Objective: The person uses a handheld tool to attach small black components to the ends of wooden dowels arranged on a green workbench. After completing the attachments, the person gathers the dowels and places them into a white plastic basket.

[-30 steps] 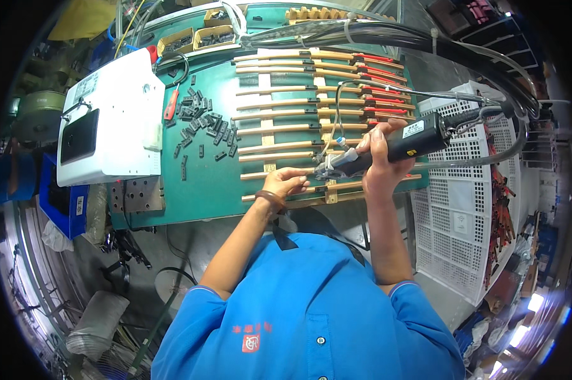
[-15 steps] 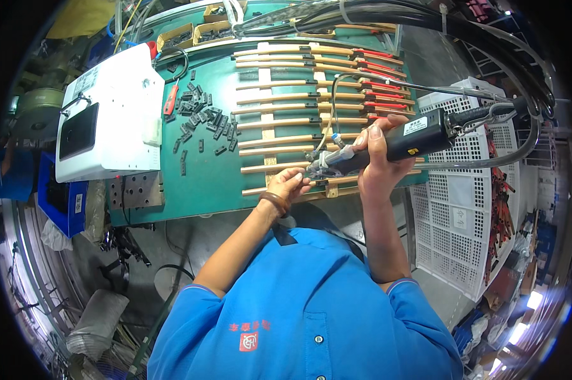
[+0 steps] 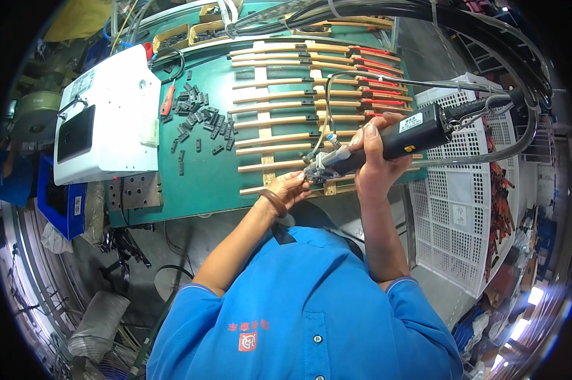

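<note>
In the head view, my right hand (image 3: 377, 155) is wrapped round a black power tool (image 3: 412, 135), its nose over the near end of the row. My left hand (image 3: 289, 189) has its thumb and fingers pinched together right beside that nose; I cannot tell what, if anything, is between them. The wooden sticks (image 3: 286, 97) lie side by side on the green desk (image 3: 200, 183). The farther ones each carry a small black block near the middle (several show red parts (image 3: 377, 102) on the right too), so I judge most of the row fitted. On the nearest sticks the tool hides the middle, so their state is unclear. Plenty of loose black blocks (image 3: 197, 118) lie unused, heaped left of the sticks.
</note>
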The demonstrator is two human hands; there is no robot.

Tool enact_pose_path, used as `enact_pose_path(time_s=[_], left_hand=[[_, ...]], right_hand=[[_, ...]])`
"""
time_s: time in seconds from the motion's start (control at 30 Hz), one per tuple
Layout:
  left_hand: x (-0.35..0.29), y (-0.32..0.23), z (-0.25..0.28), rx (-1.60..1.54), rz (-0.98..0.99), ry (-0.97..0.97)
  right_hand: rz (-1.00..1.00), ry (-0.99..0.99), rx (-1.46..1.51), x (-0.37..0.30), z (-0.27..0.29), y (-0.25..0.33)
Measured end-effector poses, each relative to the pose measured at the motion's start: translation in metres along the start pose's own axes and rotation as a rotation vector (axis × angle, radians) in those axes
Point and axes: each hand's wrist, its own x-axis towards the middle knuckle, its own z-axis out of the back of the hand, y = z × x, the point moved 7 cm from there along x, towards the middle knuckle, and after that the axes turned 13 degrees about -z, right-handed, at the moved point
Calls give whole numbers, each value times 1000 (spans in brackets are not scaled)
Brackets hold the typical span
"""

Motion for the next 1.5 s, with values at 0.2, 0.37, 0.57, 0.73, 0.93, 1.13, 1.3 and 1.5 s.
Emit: enact_pose_path(time_s=[0.2, 0.37, 0.57, 0.73, 0.93, 1.13, 1.3, 1.5], left_hand=[[-2, -3, -3, 90, 85, 52], [-7, -5, -10, 77, 135, 168], [-16, -1, -19, 7, 213, 329], [-24, 1, -18, -58, 166, 279], [-13, 14, -8, -273, 81, 181], [-8, 15, -2, -229, 68, 95], [-9, 16, -9, -244, 42, 102], [-1, 28, -9, -353, 38, 56]], right_hand=[[-53, -27, -7, -3, 2, -1], [-64, -9, 6, -4, 1, 1], [-92, 2, 22, -8, 0, 2], [-82, -27, 3, -9, 4, 2], [-21, 17, -1, -14, 5, 3], [-22, -15, 5, -13, 8, 4], [-25, -15, 16, -13, 8, 3], [-7, 49, -30, -13, 5, 4]])
